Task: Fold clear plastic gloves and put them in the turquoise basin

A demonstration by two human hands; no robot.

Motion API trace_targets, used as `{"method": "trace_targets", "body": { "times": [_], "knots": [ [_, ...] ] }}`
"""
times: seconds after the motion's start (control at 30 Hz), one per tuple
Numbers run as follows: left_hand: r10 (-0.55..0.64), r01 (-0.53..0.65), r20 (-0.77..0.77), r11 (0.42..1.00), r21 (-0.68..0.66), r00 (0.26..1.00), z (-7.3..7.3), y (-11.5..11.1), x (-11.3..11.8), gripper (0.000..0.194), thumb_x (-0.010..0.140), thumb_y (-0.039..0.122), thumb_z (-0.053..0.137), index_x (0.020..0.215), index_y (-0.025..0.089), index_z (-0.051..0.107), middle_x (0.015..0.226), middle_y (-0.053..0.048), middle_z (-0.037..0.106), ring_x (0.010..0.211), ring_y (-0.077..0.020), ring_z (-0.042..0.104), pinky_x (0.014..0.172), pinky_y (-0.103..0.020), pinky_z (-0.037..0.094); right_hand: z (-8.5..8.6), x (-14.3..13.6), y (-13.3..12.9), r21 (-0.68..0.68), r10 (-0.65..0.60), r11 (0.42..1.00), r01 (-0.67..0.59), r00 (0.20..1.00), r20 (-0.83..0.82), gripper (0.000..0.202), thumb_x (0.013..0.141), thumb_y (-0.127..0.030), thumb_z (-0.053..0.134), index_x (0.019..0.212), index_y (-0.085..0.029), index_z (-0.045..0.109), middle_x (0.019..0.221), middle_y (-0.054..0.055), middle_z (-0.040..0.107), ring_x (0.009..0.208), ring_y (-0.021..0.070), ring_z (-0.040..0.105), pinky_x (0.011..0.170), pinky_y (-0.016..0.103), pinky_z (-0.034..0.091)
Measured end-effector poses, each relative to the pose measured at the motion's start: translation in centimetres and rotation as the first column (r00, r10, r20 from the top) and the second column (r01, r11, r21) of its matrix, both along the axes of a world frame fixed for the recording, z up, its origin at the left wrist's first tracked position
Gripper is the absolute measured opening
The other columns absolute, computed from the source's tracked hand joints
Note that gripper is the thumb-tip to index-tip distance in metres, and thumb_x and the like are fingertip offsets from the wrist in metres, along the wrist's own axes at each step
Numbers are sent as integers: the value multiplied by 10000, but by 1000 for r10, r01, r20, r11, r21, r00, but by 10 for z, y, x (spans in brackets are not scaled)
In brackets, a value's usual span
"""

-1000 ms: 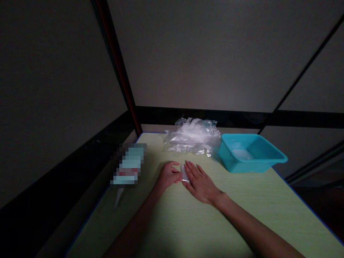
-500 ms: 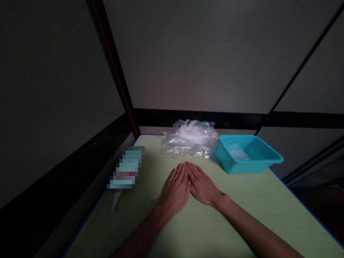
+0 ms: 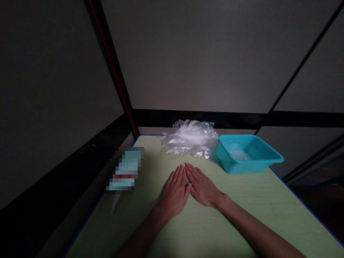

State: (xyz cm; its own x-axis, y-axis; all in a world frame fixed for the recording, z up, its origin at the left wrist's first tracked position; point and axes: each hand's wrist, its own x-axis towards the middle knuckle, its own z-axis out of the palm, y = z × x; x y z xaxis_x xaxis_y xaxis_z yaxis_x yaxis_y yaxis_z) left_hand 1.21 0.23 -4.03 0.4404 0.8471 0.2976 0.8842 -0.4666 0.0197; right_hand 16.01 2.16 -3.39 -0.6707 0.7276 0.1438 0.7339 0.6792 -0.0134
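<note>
Clear plastic (image 3: 187, 181) is now almost covered: left hand (image 3: 174, 192) has flattened beside right hand (image 3: 203, 185), both seemingly pressing, neither grip clamped.

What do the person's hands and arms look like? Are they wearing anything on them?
The bare left hand and bare right hand have slim fingers and no gloves. I see no rings, watches or bracelets. The long, slender forearms have no sleeves where they show. The picture is too dim to make out small marks or the nails clearly.
</note>
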Motion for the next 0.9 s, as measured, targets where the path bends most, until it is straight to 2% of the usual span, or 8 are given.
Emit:
{"method": "trace_targets", "body": {
  "times": [0.43,0.63,0.9],
  "knots": [
    [-10,10,11,1000,2,1000,2,-1,-1,518,869,351,309,1271,27,352,1347,-173,335,1256,-245,282,1000,-404,294,-2,3,1,1,18,1000,-18,1000,-11,558,872,-303,317,1351,-39,204,1400,159,200,1296,222,146,1044,412,191],
    [-15,15,-35,1000,10,999,2,-2,-3,554,869,401,316,1270,22,355,1350,-176,325,1250,-253,292,995,-396,299,1,9,0,-11,-17,1000,16,1000,-21,593,884,-395,300,1343,-27,221,1395,183,192,1290,236,166,1041,430,183],
    [-19,19,43,1000,-7,999,0,-1,-5,586,863,459,320,1279,47,348,1356,-173,317,1266,-243,255,1011,-407,277,0,16,2,-44,-12,999,9,998,-62,610,891,-446,264,1345,-40,218,1396,176,194,1294,222,155,1043,435,169]
  ]
}}
